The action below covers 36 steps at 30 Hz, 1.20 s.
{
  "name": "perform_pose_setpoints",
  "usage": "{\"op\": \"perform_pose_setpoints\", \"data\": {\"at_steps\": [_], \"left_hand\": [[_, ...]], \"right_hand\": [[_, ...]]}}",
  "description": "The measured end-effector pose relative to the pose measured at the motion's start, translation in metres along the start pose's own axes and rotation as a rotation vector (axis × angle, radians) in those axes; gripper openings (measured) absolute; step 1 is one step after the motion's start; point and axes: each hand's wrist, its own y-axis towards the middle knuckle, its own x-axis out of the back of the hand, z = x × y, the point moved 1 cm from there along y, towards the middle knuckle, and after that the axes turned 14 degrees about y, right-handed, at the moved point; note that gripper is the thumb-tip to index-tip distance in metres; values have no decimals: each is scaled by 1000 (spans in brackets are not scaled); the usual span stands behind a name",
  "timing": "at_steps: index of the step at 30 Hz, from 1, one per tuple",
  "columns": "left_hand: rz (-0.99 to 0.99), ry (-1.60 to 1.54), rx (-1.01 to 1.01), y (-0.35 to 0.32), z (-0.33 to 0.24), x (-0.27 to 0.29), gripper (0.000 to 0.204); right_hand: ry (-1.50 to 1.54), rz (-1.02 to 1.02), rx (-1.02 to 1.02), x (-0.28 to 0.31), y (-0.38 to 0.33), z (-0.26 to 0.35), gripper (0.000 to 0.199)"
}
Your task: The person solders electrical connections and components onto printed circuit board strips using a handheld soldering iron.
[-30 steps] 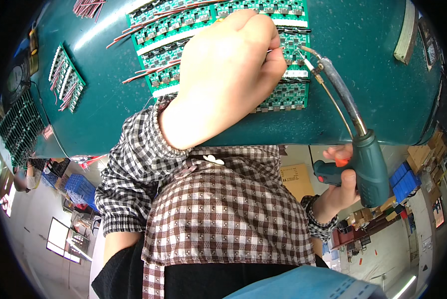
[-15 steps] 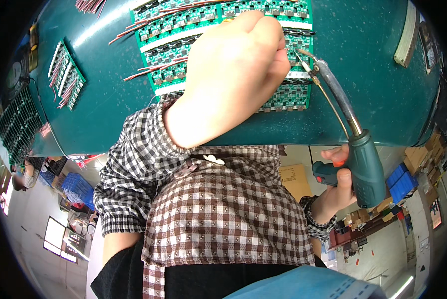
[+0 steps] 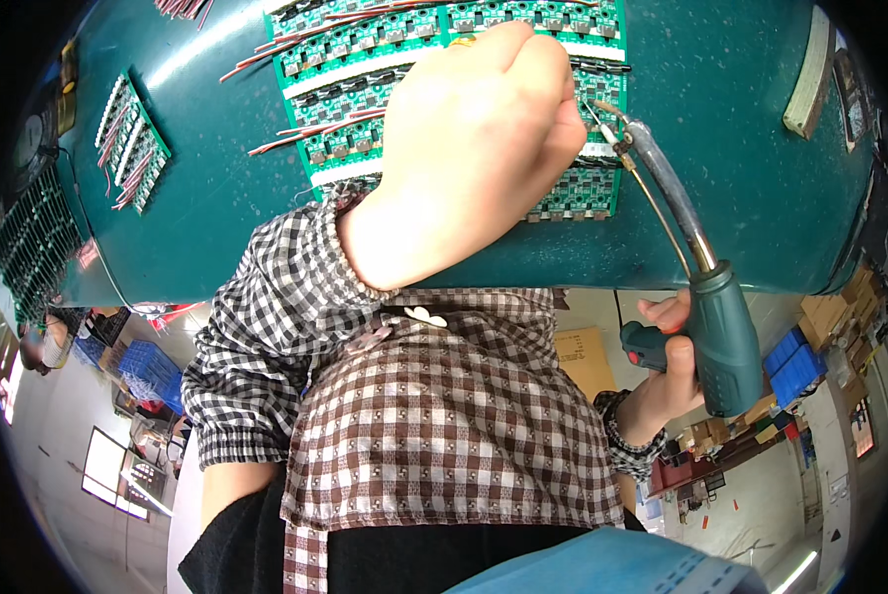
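Observation:
A large panel of green circuit boards (image 3: 575, 188) lies on the table in front of me, with rows of small components and white strips across it. My left hand (image 3: 479, 148) is closed over the panel, fingertips pinched toward its right part; whatever they hold is hidden behind the hand. Red and dark wires (image 3: 330, 129) stick out past the panel's left edge. In my right hand (image 3: 670, 381) is a green soldering gun (image 3: 726, 342), fingers around its trigger grip. Its curved metal tube and thin rod reach up to the panel's right side, with the tip close to my left fingertips.
The dark green tabletop (image 3: 751, 188) curves across the view. A smaller board with wires (image 3: 132, 148) lies at the left, and a wire bundle (image 3: 184, 8) at the far left. A long pale block (image 3: 808, 74) sits at the right. Blue crates (image 3: 792, 361) stand beyond the table.
My left hand has shifted slightly to the right, its fingertips closer to the soldering tip. The soldering gun stays almost in place.

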Motion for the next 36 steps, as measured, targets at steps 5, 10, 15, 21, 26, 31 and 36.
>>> {"op": "perform_pose_setpoints", "data": {"at_steps": [5, 10, 15, 21, 26, 31, 36], "left_hand": [[-3, -1, 0, 0, 0, 0, 14], [3, 3, 0, 0, 0, 0, 14], [-6, -11, -7, 0, 1, 0, 13], [-5, -5, -12, 0, 1, 0, 14], [-12, 1, -18, 0, 1, 0, 14], [-109, -20, -14, 1, 0, 6, 14], [-18, 8, -29, 1, 1, 1, 14]], "right_hand": [[-3, -11, -11, 0, 0, 0, 47], [-10, -3, -8, -1, 0, 0, 49], [-25, -6, -12, -2, 1, 1, 51], [-43, -16, -19, -3, 1, 0, 52], [-57, -23, -14, -4, 1, 1, 52], [-34, -30, -13, -1, 0, 0, 52], [-19, -47, 3, 0, 0, 0, 51]]}}
